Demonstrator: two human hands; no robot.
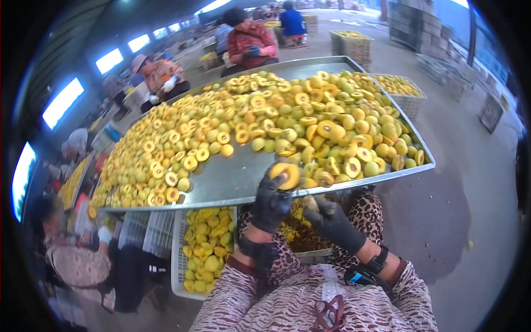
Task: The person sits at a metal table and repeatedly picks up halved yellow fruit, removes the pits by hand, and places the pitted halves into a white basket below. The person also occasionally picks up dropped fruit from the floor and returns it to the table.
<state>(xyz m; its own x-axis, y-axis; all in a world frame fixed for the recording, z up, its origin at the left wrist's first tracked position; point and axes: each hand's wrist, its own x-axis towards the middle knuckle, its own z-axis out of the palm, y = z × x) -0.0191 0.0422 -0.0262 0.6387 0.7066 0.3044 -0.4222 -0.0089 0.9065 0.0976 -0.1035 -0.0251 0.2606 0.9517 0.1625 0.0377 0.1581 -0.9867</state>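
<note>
My left hand [271, 203], in a black glove, grips a halved yellow peach [286, 175] over the near rim of a metal tray table. The peach's cut face is turned up. My black-gloved right hand [334, 222] is closed around a small pale object [310, 203], perhaps a tool handle; its far end cannot be made out. Across the metal tray table [232, 176] lies a broad heap of halved peaches [332, 128], several with brown hollows or stones showing. Between my knees, below my hands, sits a container of yellow and brown fruit scraps [307, 234].
A white plastic crate [178, 265] of peach halves stands at my left knee. Another person [79, 253] sits at the left, and two more work beyond the tray. Fruit crates [404, 93] stand past its right end. The floor [427, 224] has a dark wet patch.
</note>
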